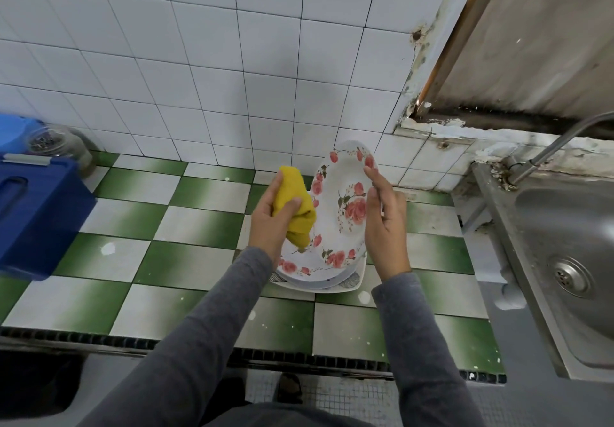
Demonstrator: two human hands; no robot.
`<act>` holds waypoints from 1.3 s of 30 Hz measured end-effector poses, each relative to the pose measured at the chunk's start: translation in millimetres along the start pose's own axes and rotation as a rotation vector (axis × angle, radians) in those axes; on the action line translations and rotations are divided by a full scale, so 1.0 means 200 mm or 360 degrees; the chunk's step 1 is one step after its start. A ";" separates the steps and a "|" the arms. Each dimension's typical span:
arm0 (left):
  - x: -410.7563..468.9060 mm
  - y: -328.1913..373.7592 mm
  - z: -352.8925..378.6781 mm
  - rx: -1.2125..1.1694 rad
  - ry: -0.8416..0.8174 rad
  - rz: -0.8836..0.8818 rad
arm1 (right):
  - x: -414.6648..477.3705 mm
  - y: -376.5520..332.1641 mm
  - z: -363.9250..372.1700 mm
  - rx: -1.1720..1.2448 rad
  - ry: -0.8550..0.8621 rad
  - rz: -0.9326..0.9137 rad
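A white oval plate with pink roses [342, 194] is tilted up on its edge above the green and white tiled counter. My right hand [385, 224] grips its right rim, thumb on the face of the plate. My left hand [269, 217] holds a bunched yellow cloth [295, 204] against the plate's left side. Under the tilted plate lies a small stack of other plates [332, 282], the lowest one squarish with a leaf pattern.
A steel sink [564, 260] with a tap [548, 150] stands at the right. At the far left sit a blue plastic box [36, 217], a glass jar [56, 142] and a blue lid. White wall tiles rise behind the counter [186, 227].
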State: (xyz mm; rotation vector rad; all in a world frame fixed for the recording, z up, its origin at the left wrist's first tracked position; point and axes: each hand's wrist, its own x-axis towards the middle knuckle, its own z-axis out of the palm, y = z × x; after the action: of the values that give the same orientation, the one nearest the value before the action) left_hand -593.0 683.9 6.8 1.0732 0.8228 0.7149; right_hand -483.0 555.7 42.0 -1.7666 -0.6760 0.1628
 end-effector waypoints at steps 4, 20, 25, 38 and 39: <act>-0.05 0.03 0.16 0.0191 -0.0202 0.0158 | -0.02 -0.04 0.05 0.0168 -0.0002 -0.0051; 0.15 0.10 0.43 0.0985 -0.0149 0.0596 | 0.00 -0.14 0.05 0.0631 -0.0219 -0.0121; 0.01 0.03 0.42 0.0962 -0.0442 0.0940 | 0.05 -0.14 0.04 0.0716 -0.0232 0.0008; 0.00 0.04 0.41 0.0984 -0.0488 0.1012 | 0.12 -0.18 0.06 0.0662 -0.0276 -0.0019; 0.03 0.03 0.40 0.1033 -0.0460 0.1013 | 0.11 -0.18 0.06 0.0627 -0.0291 -0.0029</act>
State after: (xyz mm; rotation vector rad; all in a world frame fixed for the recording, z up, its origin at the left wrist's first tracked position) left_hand -522.3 653.1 30.6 2.0251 0.4532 0.8057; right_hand -482.2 583.3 75.9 -1.3771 -0.7351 0.4202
